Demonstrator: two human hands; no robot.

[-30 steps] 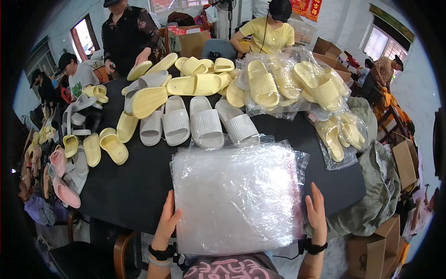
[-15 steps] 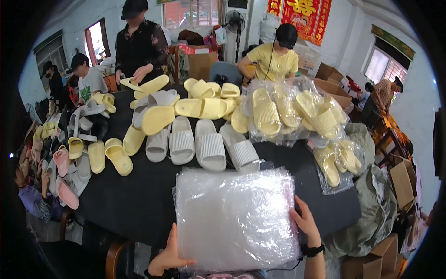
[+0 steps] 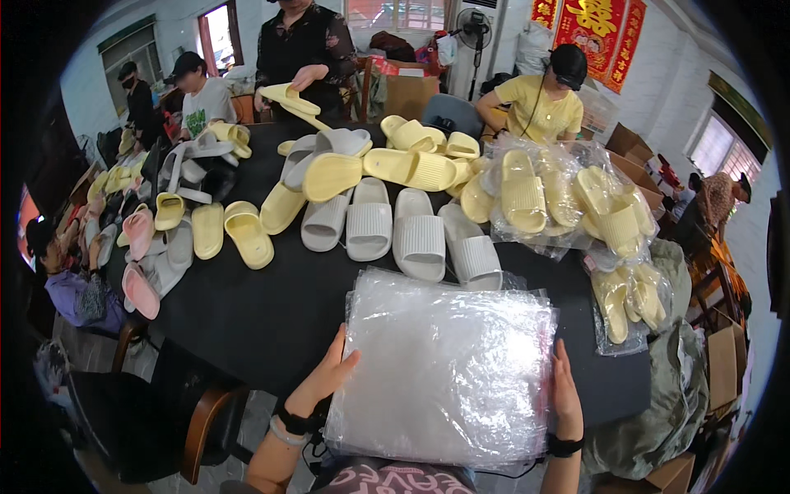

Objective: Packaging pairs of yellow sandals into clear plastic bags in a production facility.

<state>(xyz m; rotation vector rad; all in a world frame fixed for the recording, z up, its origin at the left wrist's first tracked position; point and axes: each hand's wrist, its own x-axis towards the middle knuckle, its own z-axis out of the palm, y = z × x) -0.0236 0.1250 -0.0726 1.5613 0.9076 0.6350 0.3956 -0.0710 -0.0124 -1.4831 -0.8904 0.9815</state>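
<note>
A thick stack of clear plastic bags [image 3: 444, 370] lies at the near edge of the black table, its lower part close to my body. My left hand [image 3: 327, 375] grips the stack's left edge, thumb over the top sheet and the other fingers partly hidden. Along the right edge, my right hand [image 3: 566, 387] stands with fingers stretched out, flat against or right beside the bags. Just beyond the stack sit grey ribbed slippers [image 3: 420, 239], the closest one touching or nearly touching the bags.
Yellow slippers [image 3: 247, 235] and pink slippers [image 3: 140, 292] lie to the left. Bagged yellow slippers [image 3: 527, 193] are piled at the right. Across the black table [image 3: 239, 313], a person in black [image 3: 300, 49] holds a yellow slipper; another wears yellow [image 3: 539, 107]. A chair [image 3: 202, 428] stands near left.
The view has turned, so the scene sits further right. My left hand has moved up the stack's left edge, its thumb now on top. My right hand's fingers have straightened along the right edge.
</note>
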